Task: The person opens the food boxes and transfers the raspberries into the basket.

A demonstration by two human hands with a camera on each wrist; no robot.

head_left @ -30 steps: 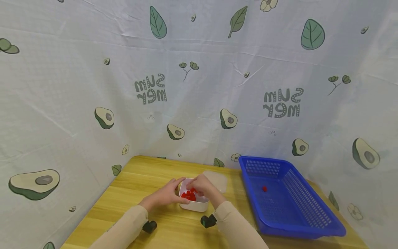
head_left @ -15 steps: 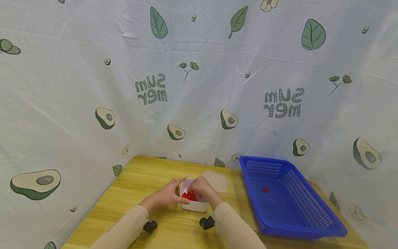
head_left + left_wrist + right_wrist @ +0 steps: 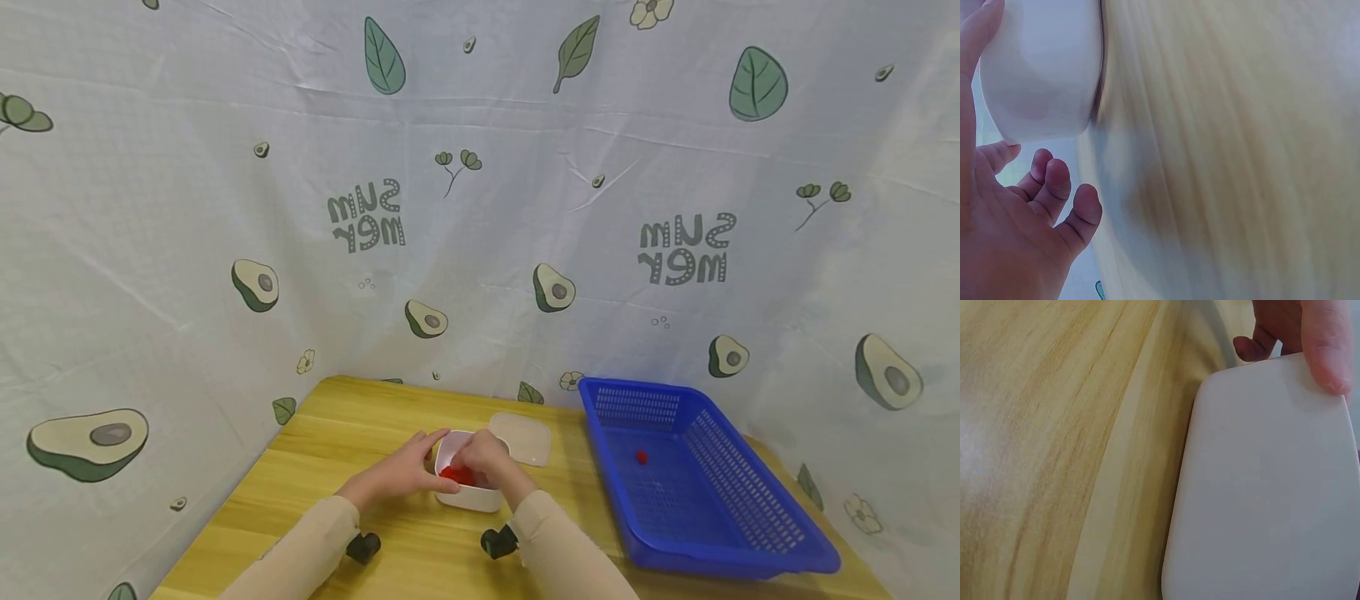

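A small white box stands on the table with several small red pieces inside. My left hand grips the box's left side between the thumb and a finger at the rim. In the left wrist view, the other fingers of the left hand are bent and apart from the box wall. My right hand reaches down into the box over the red pieces. Its fingertips are hidden there, so whether they pinch a piece does not show. The right wrist view is mostly filled by the box's outer wall.
Behind the box, to its right, a translucent lid lies flat on the table. Farther right stands a blue plastic basket with a single red piece on its floor. A patterned curtain hangs behind the wooden table.
My right hand has sunk slightly deeper into the box and covers more of the red pieces. The left hand keeps its grip on the box.
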